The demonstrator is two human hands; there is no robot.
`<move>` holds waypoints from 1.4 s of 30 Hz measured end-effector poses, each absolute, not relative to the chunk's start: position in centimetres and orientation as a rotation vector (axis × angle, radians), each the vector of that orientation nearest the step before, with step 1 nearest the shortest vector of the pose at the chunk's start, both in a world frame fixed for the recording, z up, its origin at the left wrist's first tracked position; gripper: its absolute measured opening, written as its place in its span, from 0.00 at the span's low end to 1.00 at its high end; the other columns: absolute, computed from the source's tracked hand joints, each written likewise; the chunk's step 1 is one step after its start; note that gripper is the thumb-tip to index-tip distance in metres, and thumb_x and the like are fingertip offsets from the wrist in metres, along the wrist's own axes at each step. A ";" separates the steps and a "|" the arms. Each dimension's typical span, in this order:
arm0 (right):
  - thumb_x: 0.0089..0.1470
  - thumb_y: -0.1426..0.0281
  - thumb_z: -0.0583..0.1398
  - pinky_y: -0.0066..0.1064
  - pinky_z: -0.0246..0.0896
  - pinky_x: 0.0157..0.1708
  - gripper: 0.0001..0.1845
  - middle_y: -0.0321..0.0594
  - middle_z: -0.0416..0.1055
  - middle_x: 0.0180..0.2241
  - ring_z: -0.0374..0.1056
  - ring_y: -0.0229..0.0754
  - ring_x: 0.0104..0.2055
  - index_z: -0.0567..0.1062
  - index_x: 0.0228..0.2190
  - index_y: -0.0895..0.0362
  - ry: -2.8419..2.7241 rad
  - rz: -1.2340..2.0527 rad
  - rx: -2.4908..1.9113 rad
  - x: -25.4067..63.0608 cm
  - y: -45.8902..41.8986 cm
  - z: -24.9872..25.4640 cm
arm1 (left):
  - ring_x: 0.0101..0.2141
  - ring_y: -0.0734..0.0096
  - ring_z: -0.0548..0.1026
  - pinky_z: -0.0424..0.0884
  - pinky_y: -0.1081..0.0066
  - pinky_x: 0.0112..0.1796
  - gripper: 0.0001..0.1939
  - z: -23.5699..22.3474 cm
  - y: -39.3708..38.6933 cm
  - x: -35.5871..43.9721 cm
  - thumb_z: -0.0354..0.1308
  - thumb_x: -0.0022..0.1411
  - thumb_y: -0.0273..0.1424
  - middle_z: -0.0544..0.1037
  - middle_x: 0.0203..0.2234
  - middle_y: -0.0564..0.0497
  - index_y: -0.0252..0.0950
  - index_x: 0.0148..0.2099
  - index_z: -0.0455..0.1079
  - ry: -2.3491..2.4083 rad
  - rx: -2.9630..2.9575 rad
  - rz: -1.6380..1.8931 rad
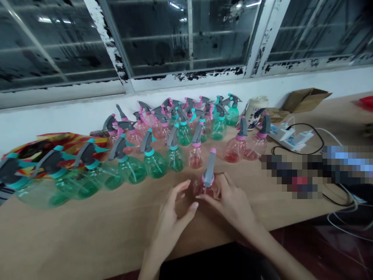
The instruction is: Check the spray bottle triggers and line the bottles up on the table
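Note:
A pink spray bottle (pixel 208 177) with a grey and pink trigger head stands on the table in front of me. My right hand (pixel 234 200) wraps around its right side, thumb across the front of the round body. To the left of this bottle, my left hand (pixel 175 212) is open, its fingers and thumb curved apart with nothing between them. Another pink spray bottle (pixel 196 155) stands just behind. A row of green spray bottles (pixel 153 163) runs off to the left, and two pink ones (pixel 235 148) are at the right.
More pink and green bottles (pixel 184 132) crowd against the wall. A red and yellow bag (pixel 75 142) lies behind the left row. At the right are a paper cup (pixel 256 109), a cardboard box (pixel 304 100), a power strip (pixel 291 138) and loose cables. The table's (pixel 87 237) front edge is near me.

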State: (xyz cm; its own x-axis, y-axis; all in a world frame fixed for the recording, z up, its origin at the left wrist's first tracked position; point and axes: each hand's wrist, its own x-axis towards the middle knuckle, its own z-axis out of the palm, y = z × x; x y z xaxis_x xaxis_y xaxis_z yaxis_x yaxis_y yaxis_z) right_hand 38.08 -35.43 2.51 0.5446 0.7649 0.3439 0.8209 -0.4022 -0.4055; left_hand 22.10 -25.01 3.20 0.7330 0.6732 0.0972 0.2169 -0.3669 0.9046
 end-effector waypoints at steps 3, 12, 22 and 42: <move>0.57 0.50 0.52 0.31 0.54 0.15 0.22 0.41 0.71 0.32 0.70 0.43 0.21 0.67 0.38 0.56 -1.387 -0.151 -2.177 35.7 -35.0 2.2 | 0.57 0.59 0.66 0.63 0.55 0.57 0.30 4.0 -25.0 22.6 0.60 0.59 0.37 0.65 0.60 0.46 0.43 0.62 0.55 0.649 1.967 0.639; 0.50 0.49 0.60 0.40 0.70 0.27 0.24 0.46 0.71 0.36 0.71 0.52 0.39 0.70 0.37 0.56 -1.520 -0.085 -1.965 30.1 -33.8 1.8 | 0.53 0.55 0.72 0.69 0.57 0.51 0.33 5.1 -24.7 20.3 0.63 0.57 0.36 0.70 0.56 0.45 0.44 0.63 0.56 0.661 1.988 0.706; 0.52 0.54 0.62 0.47 0.67 0.49 0.33 0.47 0.69 0.50 0.66 0.51 0.51 0.62 0.55 0.53 -1.622 0.275 -1.697 30.6 -34.7 0.5 | 0.45 0.60 0.77 0.72 0.63 0.46 0.17 5.6 -24.0 18.5 0.56 0.62 0.33 0.77 0.45 0.46 0.40 0.53 0.68 0.647 1.974 0.795; 0.59 0.51 0.52 0.57 0.48 0.61 0.34 0.53 0.60 0.61 0.51 0.55 0.65 0.61 0.60 0.58 -1.422 -0.142 -2.064 38.8 -36.0 -8.5 | 0.24 0.70 0.75 0.71 0.72 0.29 0.10 5.5 -22.9 19.3 0.52 0.65 0.36 0.74 0.22 0.55 0.39 0.33 0.69 0.778 2.082 0.836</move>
